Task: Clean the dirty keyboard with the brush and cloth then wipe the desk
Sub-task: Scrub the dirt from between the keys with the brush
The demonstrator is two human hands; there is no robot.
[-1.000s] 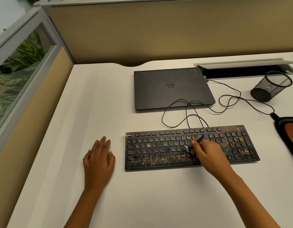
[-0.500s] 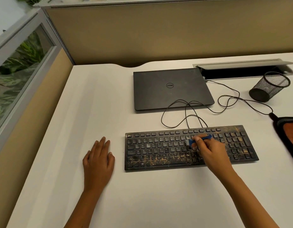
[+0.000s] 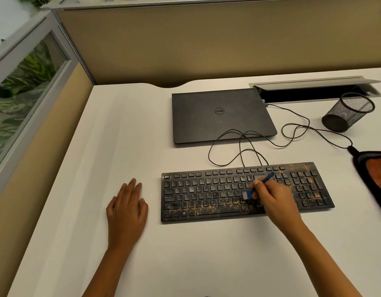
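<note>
One hand (image 3: 275,200) gripping brush (image 3: 257,188), seemingly on keyboard (image 3: 206,196).

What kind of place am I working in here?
Most likely an office cubicle: tan partition walls enclose a white desk holding a closed laptop, a keyboard and a mesh pen cup.

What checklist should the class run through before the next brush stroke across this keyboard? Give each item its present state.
1. Right hand grips the blue brush: ok.
2. Bristles on the keys: ok.
3. Keyboard free of crumbs: not ok, bottom rows and right end speckled.
4. Left hand steadies the keyboard: not ok, flat on the desk, apart.
5. Orange cloth nearby: ok.
</note>
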